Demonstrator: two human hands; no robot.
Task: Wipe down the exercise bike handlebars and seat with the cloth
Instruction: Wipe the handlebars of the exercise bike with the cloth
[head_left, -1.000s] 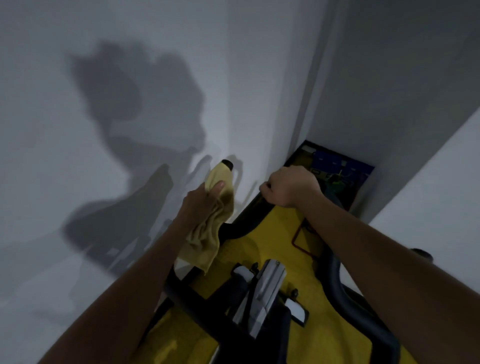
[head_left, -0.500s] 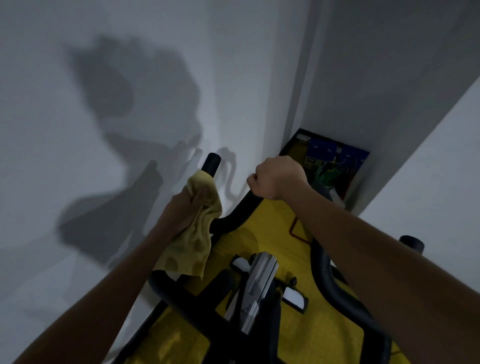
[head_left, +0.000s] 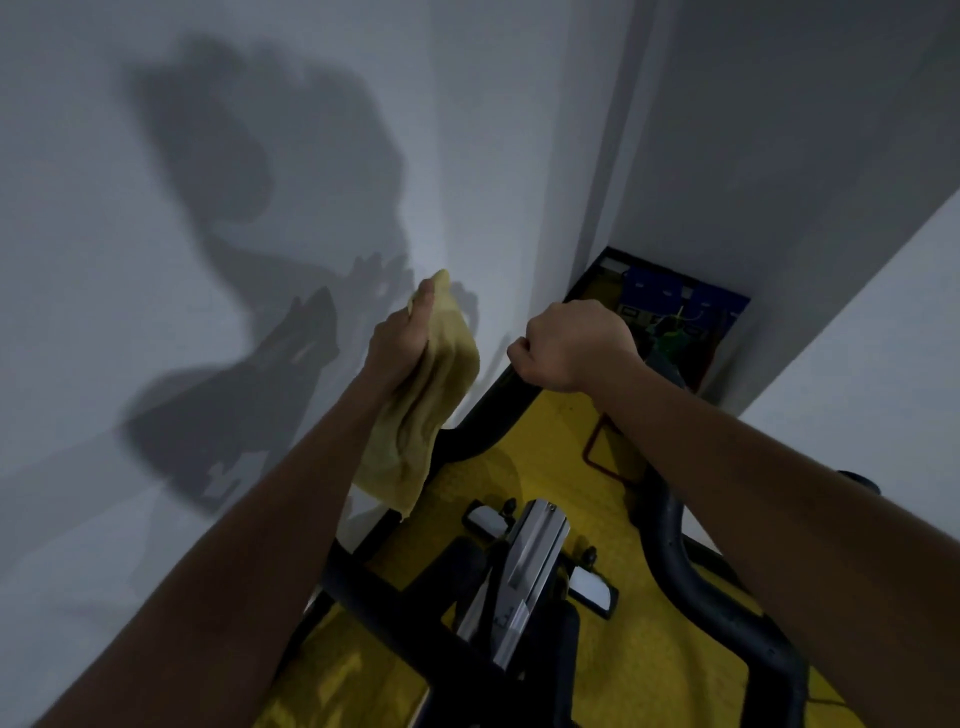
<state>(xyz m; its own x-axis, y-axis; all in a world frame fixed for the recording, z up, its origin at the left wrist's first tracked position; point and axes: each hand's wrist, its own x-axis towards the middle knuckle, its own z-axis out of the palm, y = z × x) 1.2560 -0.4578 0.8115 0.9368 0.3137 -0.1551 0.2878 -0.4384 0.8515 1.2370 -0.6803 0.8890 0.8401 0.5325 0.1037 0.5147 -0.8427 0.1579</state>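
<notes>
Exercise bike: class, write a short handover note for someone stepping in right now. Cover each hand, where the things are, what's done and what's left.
Left hand: grips the yellow cloth, wrapped over the left handlebar end by the wall.
Right hand: fist closed round the black handlebar front bend, steadying it.
Done: cannot tell how much is clean.
Left: right-side bar appears untouched; seat is out of view.

Both arms outstretched, hands seemingly clenched.
</notes>
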